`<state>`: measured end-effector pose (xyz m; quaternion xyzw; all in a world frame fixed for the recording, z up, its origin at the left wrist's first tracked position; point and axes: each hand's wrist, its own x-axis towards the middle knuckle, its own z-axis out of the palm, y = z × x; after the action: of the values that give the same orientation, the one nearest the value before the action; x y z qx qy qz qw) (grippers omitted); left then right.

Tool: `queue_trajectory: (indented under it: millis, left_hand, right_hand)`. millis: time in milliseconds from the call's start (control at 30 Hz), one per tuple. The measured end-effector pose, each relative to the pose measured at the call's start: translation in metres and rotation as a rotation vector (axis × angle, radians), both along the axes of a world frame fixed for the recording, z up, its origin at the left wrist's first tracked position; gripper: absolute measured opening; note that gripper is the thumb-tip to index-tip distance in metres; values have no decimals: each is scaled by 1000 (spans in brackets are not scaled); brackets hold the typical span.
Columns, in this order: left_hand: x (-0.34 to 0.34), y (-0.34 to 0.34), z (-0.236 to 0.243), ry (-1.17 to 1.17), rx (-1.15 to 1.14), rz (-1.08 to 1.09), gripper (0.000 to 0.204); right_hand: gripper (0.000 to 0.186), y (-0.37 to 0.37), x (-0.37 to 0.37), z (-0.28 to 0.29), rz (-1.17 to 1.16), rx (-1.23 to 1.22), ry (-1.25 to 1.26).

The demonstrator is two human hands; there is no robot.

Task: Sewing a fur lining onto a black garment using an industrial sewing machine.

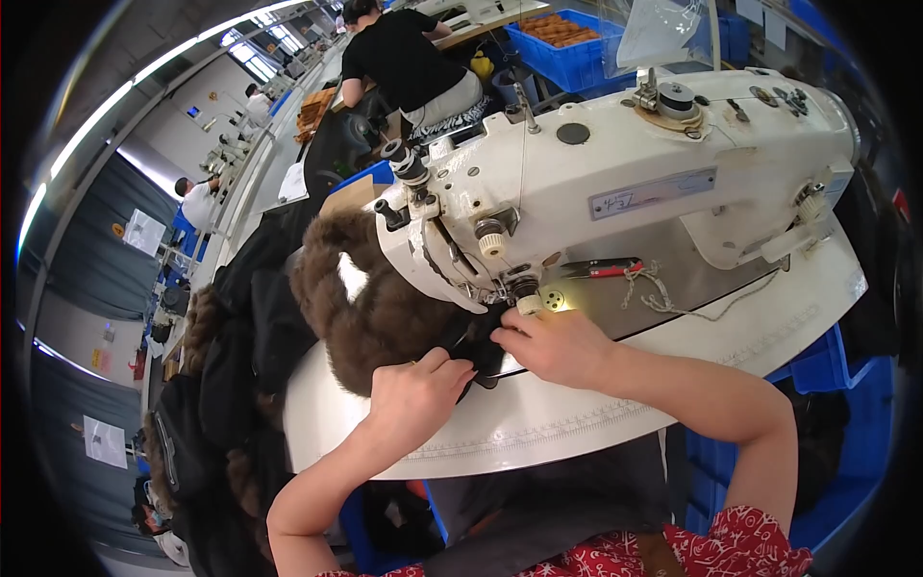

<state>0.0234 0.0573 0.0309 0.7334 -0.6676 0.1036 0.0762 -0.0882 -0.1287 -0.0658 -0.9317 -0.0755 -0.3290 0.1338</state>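
A white industrial sewing machine [558, 168] stands in front of me, its small lamp lit beside the needle area. Under its head lies black fabric [491, 352] joined to a thick brown fur piece [375, 322], which spreads over the left of the white table [332, 423]. My left hand [415, 392] is closed, pinching the edge of the black fabric next to the fur. Close by the needle area, my right hand [560, 348] has its fingers bent together on the same fabric. The needle and the fingertips' exact grip are partly hidden.
Red-handled thread snips [604, 268] and a loose pale cord [663, 296] lie on the machine bed. Dark fur-trimmed garments [255, 327] pile up at left. A blue bin [851, 433] stands below right. Ahead sits a person in black [394, 62], near a blue crate [548, 58].
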Motion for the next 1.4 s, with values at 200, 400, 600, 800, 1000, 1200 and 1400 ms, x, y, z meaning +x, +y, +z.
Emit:
queue_trajectory:
  millis: [200, 400, 600, 800, 1000, 1200, 1400]
  left_hand:
    - [-5, 1, -5, -39, 45, -87, 5]
    - [3, -58, 31, -106, 625, -61, 15]
    - [38, -66, 29, 144, 633, -27, 20]
    - [60, -59, 32, 973, 762, 240, 27]
    - [32, -66, 30, 923, 851, 284, 31]
    - [36, -60, 34, 912, 676, 299, 35]
    - [33, -68, 31, 915, 692, 393, 26]
  right_hand:
    - [14, 5, 7, -8, -6, -67, 77]
    - [13, -12, 9, -9, 188, 204, 104]
    - [12, -15, 11, -4, 231, 142, 230]
    - [13, -14, -1, 0, 180, 177, 95]
    - [15, -18, -2, 3, 210, 138, -81]
    - [11, -9, 8, 3, 201, 127, -71]
    - [11, -13, 0, -10, 71, 241, -24]
